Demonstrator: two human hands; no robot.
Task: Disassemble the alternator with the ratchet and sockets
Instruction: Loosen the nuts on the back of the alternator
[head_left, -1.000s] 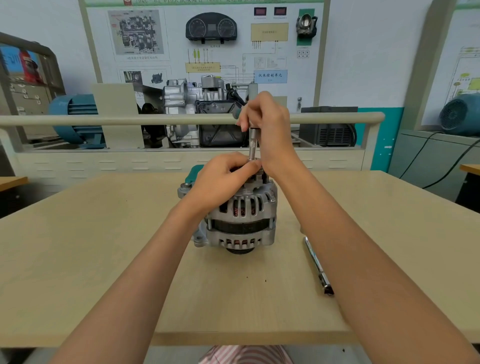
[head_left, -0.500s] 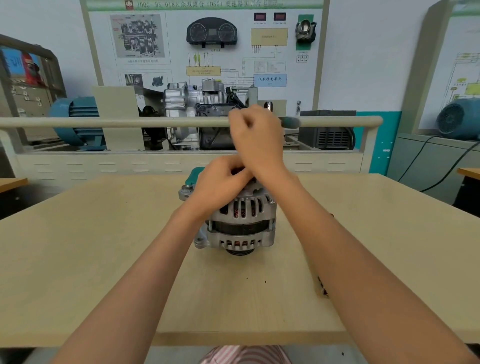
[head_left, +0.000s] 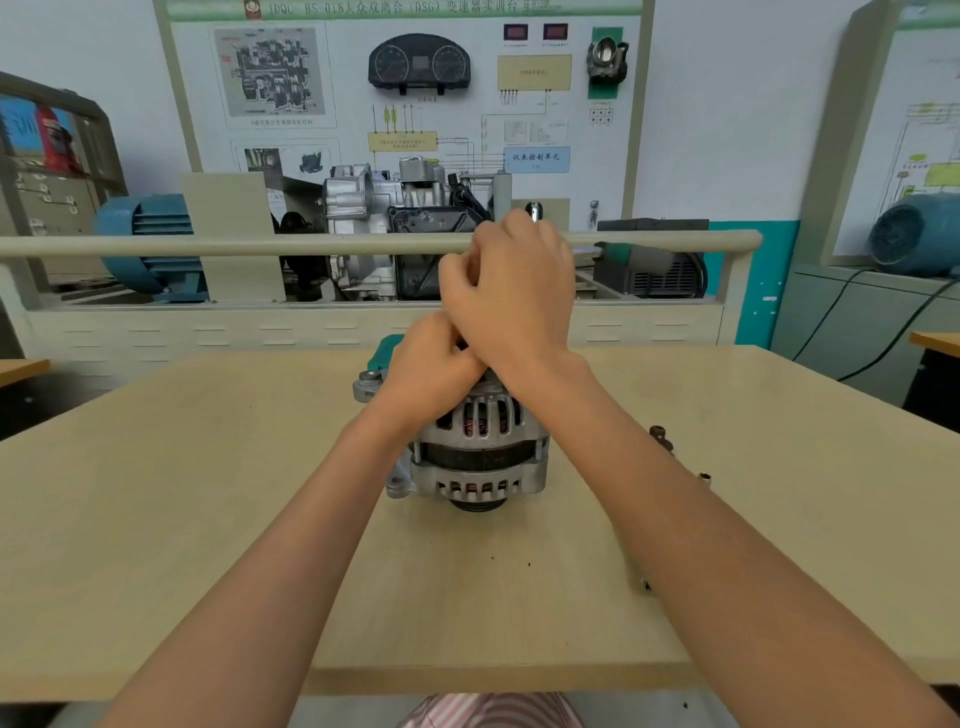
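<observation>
The silver alternator stands on the wooden table, pulley end down, copper windings showing through its slots. My left hand lies curled over its top left and grips it there. Just above, my right hand is closed in a fist round the ratchet, whose green handle end sticks out to the right. The ratchet head, the socket and the bolt under it are hidden behind my hands.
A long chrome tool lies on the table at the right, mostly hidden under my right forearm. Small loose parts lie beyond it. A green object sits behind the alternator. A rail runs behind the table.
My right hand went from pinching the top of the upright chrome shaft to a fist round the ratchet handle, covering the shaft. My left hand stayed on the alternator.
</observation>
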